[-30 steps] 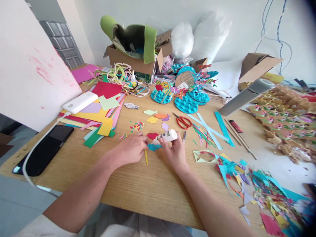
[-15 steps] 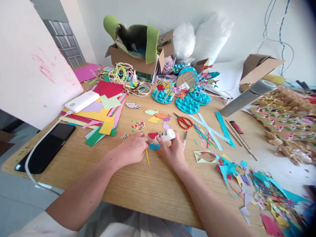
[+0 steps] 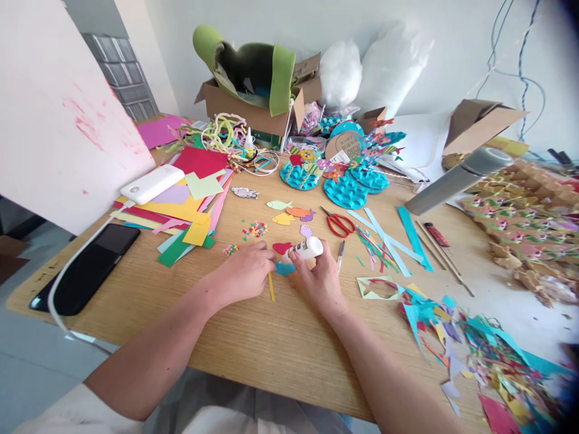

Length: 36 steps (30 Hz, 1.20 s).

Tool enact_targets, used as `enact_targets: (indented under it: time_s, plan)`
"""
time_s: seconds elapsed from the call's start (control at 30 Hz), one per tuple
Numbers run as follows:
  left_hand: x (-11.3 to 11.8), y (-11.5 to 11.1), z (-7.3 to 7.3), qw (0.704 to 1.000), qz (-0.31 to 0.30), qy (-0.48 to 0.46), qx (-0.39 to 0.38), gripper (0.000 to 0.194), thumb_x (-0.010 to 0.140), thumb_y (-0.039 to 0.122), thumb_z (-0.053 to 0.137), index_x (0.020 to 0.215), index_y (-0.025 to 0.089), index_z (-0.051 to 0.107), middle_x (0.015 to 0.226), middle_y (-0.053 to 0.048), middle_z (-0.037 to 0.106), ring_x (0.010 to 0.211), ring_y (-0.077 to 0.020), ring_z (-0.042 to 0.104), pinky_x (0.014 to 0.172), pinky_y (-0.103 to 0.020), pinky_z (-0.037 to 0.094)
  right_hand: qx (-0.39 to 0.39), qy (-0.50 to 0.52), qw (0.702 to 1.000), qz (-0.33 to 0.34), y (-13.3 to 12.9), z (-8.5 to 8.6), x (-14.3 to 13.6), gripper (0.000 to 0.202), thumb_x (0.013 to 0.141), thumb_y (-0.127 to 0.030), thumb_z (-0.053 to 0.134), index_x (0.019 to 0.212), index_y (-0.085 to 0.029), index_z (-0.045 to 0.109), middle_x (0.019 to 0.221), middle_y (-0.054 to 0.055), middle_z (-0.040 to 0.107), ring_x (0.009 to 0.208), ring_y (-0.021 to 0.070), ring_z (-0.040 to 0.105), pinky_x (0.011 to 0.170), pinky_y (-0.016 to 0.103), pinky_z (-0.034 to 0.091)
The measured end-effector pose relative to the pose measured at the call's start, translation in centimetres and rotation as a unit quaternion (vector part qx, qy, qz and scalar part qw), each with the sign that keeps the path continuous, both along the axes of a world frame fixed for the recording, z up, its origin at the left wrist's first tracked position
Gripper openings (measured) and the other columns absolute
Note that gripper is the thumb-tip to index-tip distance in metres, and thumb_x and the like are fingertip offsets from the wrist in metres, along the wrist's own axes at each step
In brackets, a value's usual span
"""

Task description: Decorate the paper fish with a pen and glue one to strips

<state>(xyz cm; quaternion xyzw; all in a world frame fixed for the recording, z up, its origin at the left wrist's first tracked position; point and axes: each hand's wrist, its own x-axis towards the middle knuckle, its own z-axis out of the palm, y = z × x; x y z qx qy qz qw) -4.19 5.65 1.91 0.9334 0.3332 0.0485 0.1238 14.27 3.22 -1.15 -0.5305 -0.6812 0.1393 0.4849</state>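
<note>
A white glue bottle [image 3: 308, 248] lies tilted in my right hand [image 3: 323, 280], its nozzle end pointing down to the left. Under that end is a small blue paper cutout [image 3: 284, 269] on the table. My left hand [image 3: 246, 269] is closed, with its fingertips pinched at the cutout's left edge. A thin yellow paper strip [image 3: 272, 288] sticks out below the left fingers. Just beyond the bottle lies a red paper cutout [image 3: 281, 247]. Farther back are paper fish: a green one [image 3: 279, 205], a yellow one [image 3: 283, 219] and a purple one [image 3: 306, 231], among others.
Red-handled scissors [image 3: 340, 225], a pen [image 3: 341, 256] and paper strips [image 3: 389, 241] lie right of my hands. Colored paper scraps [image 3: 488, 337] cover the right front. Left are stacked paper sheets [image 3: 199, 160], a power bank [image 3: 152, 184] and a phone [image 3: 90, 271]. A grey flask [image 3: 456, 181] stands behind.
The view has shifted very slightly. Both hands and the glue bottle keep nearly the same place over the blue cutout.
</note>
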Motion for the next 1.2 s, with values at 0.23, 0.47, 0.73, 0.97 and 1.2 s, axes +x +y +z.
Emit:
enact_targets:
  time_s: [0.23,0.47,0.73,0.97,1.2]
  plan:
    - [0.0,-0.1,0.0,1.000,-0.004,0.005,0.004,0.025,0.080,0.004,0.054,0.091,0.016,0.073,0.100,-0.007,0.069,0.100,-0.0231,0.057,0.094,-0.037,0.046,-0.018,-0.009,1.000,0.004,0.0,0.1,-0.1,0.019,0.089,-0.038,0.058,0.089,-0.022,0.047,0.077,0.002,0.061,0.062,0.0157,0.056,0.054,0.028,0.044]
    - [0.0,0.0,-0.1,1.000,-0.004,0.007,0.005,0.024,0.080,0.004,0.054,0.090,0.016,0.073,0.098,-0.006,0.068,0.100,-0.0233,0.057,0.094,-0.037,0.045,-0.027,-0.022,0.999,-0.007,0.1,0.1,-0.1,0.024,0.088,-0.042,0.058,0.087,-0.022,0.044,0.074,0.000,0.058,0.058,0.0141,0.052,0.052,0.027,0.041]
    - [0.0,-0.1,0.1,1.000,-0.005,0.001,0.007,0.025,0.079,0.004,0.054,0.090,0.016,0.072,0.098,-0.007,0.068,0.099,-0.0233,0.057,0.093,-0.037,0.046,-0.028,-0.043,0.999,0.000,0.0,0.4,0.1,0.023,0.086,-0.039,0.061,0.088,-0.023,0.046,0.074,0.000,0.060,0.062,0.0162,0.056,0.056,0.028,0.044]
    - [0.0,-0.1,0.0,1.000,-0.001,0.007,0.002,0.024,0.080,0.005,0.054,0.092,0.015,0.073,0.100,-0.008,0.068,0.102,-0.0238,0.057,0.094,-0.037,0.045,-0.043,-0.039,0.998,0.001,-0.1,1.1,0.2,0.023,0.081,-0.037,0.066,0.082,-0.022,0.048,0.073,0.000,0.063,0.061,0.0158,0.058,0.058,0.027,0.044]
    - [0.0,-0.1,0.0,1.000,-0.003,0.006,0.004,0.026,0.080,0.004,0.053,0.093,0.016,0.073,0.100,-0.008,0.069,0.100,-0.0231,0.057,0.093,-0.037,0.046,-0.046,-0.047,0.998,-0.025,0.0,0.7,0.0,0.027,0.085,-0.044,0.062,0.083,-0.023,0.046,0.070,0.000,0.063,0.057,0.0158,0.056,0.054,0.027,0.042]
